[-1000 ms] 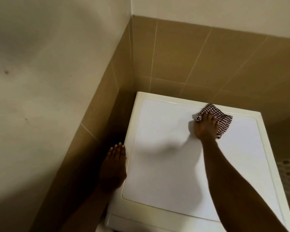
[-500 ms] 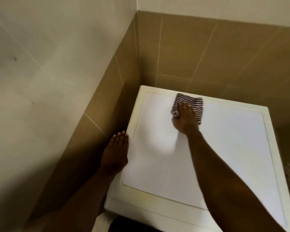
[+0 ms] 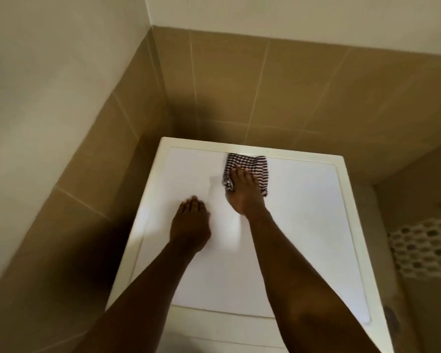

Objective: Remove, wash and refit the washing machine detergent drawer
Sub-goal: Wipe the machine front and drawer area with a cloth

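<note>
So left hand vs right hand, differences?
The right hand presses a striped cloth near the back edge; the left hand rests bare on the surface, closer to the person. The left hand looks blurred, the right hand sharper. Both lie palm-down, fingers straight, on the washing machine top.

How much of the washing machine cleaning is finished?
Done: cannot tell, as the drawer is out of view, so nothing shows whether it is washed or refitted. In hand: the right hand presses a striped cloth on the washing machine top near the back edge, and the left hand rests flat beside it. Left: probably wiping the rest of the top.
</note>
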